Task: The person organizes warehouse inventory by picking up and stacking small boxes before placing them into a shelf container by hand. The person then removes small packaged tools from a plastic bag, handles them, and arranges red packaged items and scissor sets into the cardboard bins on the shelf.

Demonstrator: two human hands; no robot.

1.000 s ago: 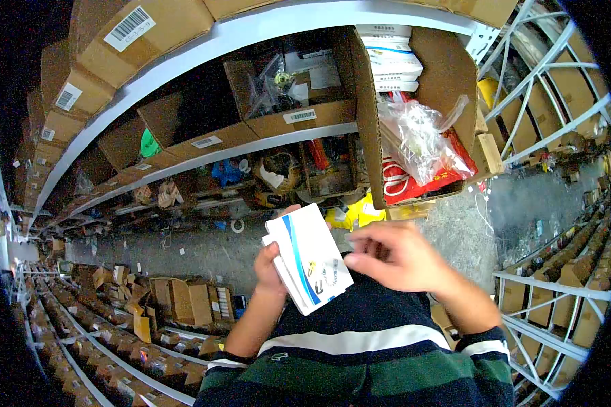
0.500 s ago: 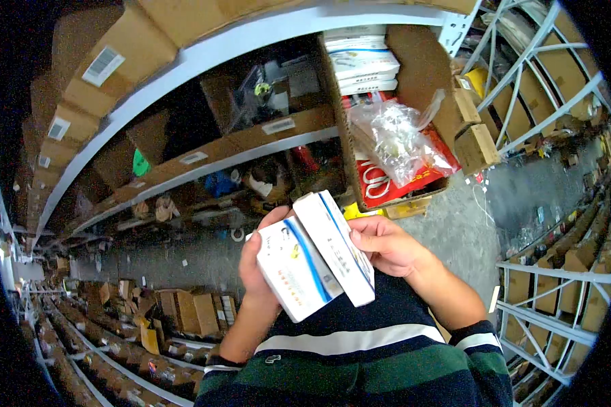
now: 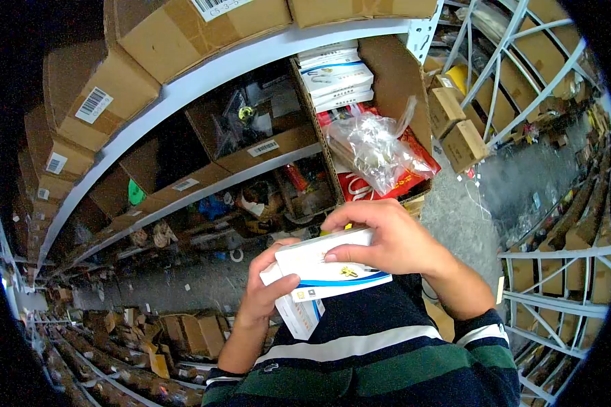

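Observation:
In front of my torso I hold two small white cardboard boxes with blue stripes. The upper white box [image 3: 346, 277] lies across the lower white box [image 3: 297, 317], which sticks out beneath it at an angle. My left hand [image 3: 265, 288] is closed around the left ends, its thumb pressed on the upper box. From above, my right hand [image 3: 397, 237] grips the upper box's right part, thumb on its face and fingers over the far edge. Just beyond, an open carton [image 3: 397, 64] contains stacked similar white boxes [image 3: 336, 76], a clear plastic bag [image 3: 377, 152] and red packaging [image 3: 411, 182].
A metal shelf beam [image 3: 204, 64] carries labelled cartons [image 3: 115, 102] on the left. Below it, bins [image 3: 251, 152] hold bagged items. Two small brown boxes [image 3: 465, 146] sit right of the open carton. Metal racks [image 3: 557, 305] stand at right, over a grey floor [image 3: 455, 210].
The upper box has turned from steeply slanted to nearly level, lying across the other. My right hand has moved over its top. The camera view has shifted slightly.

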